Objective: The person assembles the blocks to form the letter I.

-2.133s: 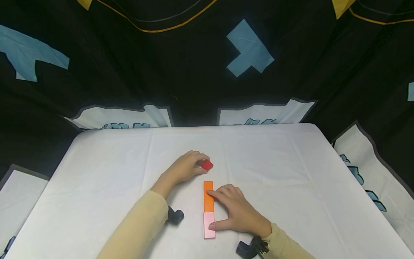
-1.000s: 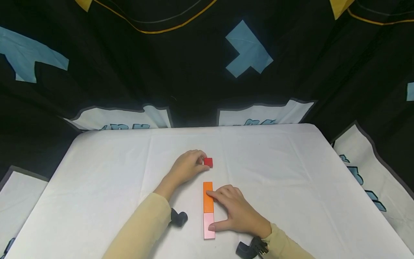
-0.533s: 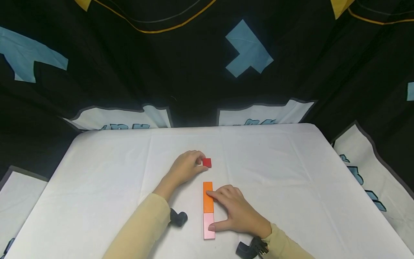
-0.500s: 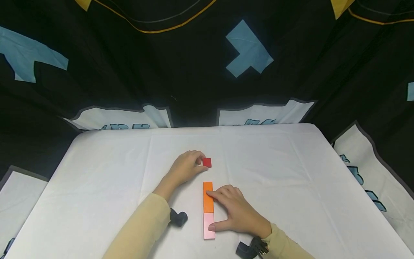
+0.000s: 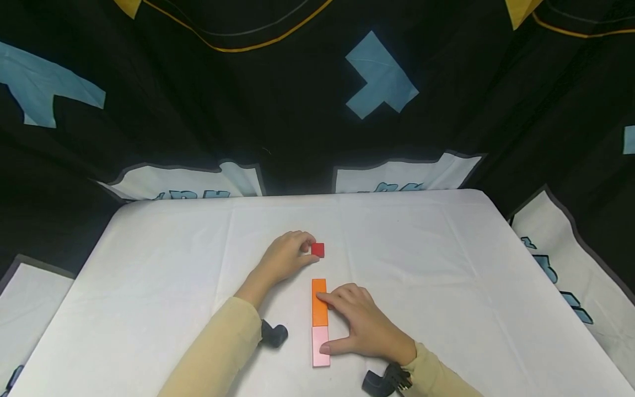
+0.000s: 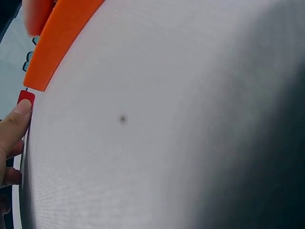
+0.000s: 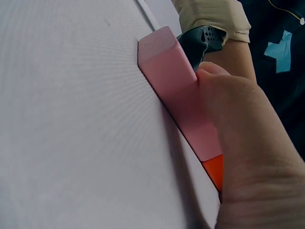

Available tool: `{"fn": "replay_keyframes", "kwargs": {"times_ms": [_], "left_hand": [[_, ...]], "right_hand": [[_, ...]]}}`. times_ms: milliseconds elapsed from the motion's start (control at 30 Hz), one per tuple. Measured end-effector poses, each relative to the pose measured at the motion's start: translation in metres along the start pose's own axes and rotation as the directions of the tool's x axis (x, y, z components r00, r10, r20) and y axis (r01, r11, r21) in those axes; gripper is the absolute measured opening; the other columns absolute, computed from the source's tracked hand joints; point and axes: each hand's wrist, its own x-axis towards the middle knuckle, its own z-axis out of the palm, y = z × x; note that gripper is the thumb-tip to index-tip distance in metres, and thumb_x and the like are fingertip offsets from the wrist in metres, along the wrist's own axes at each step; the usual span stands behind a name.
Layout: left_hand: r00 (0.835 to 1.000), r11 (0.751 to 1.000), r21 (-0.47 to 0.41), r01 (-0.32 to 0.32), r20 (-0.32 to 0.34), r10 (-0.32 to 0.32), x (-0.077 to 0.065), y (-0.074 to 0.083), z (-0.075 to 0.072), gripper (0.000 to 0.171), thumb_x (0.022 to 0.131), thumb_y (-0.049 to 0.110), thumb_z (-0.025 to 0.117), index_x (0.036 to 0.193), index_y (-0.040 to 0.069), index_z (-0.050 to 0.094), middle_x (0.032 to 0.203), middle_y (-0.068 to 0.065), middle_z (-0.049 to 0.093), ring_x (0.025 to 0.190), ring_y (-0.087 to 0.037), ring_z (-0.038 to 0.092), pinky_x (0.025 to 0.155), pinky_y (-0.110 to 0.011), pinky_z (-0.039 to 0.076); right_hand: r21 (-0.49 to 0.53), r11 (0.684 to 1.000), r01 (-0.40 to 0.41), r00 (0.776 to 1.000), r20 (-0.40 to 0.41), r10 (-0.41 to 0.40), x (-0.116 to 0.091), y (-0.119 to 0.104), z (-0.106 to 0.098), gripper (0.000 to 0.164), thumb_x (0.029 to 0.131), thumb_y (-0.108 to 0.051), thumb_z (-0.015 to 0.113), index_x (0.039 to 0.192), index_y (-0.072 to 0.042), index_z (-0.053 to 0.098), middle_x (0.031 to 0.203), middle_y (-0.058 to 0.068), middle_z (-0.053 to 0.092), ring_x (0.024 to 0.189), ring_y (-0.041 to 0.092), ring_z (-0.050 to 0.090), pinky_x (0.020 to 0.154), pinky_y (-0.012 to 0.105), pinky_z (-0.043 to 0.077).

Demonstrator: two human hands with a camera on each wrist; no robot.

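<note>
My left hand [image 5: 288, 255] holds a small red block [image 5: 317, 250] at its left and near sides, beyond the far end of an orange block [image 5: 319, 302]. In the left wrist view, my left thumb lies against the red block [image 6: 26, 96]. A pink block [image 5: 320, 346] meets the orange one end to end, forming a straight row. Spread along the row's right side, my right hand [image 5: 362, 322] touches the orange block with its index finger and the pink one with its thumb. Pink block [image 7: 174, 83] and thumb fill much of the right wrist view.
A white cloth [image 5: 421, 264] covers the table under the blocks. Dark wrist devices [image 5: 273, 333] sit at both cuffs. Behind the table hangs a black curtain [image 5: 297, 110] with blue and white patches.
The red block has turned from a tilted pose to stand square with the row, with my left hand shifting slightly. My right hand and the orange and pink blocks have stayed put.
</note>
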Motion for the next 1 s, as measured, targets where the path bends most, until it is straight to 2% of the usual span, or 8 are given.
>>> {"fn": "replay_keyframes", "kwargs": {"times_ms": [300, 733, 1000], "left_hand": [[1.000, 1.000, 0.002, -0.017, -0.008, 0.017, -0.002, -0.003, -0.001, 0.048, 0.086, 0.031, 0.078, 0.129, 0.015, 0.064, 0.094, 0.000, 0.065, 0.090, -0.017, 0.056, 0.090, -0.037, 0.050], [0.999, 1.000, 0.019, 0.012, -0.032, -0.011, -0.011, -0.008, -0.002, 0.054, 0.086, 0.035, 0.077, 0.134, 0.020, 0.061, 0.104, 0.000, 0.069, 0.105, -0.019, 0.060, 0.101, -0.040, 0.049], [0.998, 1.000, -0.017, 0.023, -0.063, -0.024, -0.022, -0.013, -0.004, 0.054, 0.087, 0.036, 0.076, 0.135, 0.019, 0.060, 0.109, 0.000, 0.068, 0.112, -0.020, 0.059, 0.106, -0.042, 0.046]], "right_hand": [[-0.026, 0.999, 0.032, 0.999, -0.021, -0.033, 0.002, 0.001, 0.001, 0.088, 0.074, -0.075, 0.068, 0.144, -0.024, 0.051, 0.121, -0.012, 0.057, 0.119, 0.008, 0.043, 0.103, 0.041, 0.036], [-0.023, 1.000, 0.012, 1.000, 0.002, -0.012, 0.003, 0.002, 0.001, 0.089, 0.074, -0.077, 0.065, 0.144, -0.024, 0.050, 0.123, -0.012, 0.056, 0.120, 0.008, 0.043, 0.102, 0.041, 0.036], [0.004, 1.000, -0.012, 1.000, -0.006, 0.012, 0.002, 0.004, 0.001, 0.084, 0.079, -0.073, 0.065, 0.147, -0.028, 0.045, 0.123, -0.014, 0.054, 0.120, 0.005, 0.043, 0.104, 0.040, 0.036]]}}
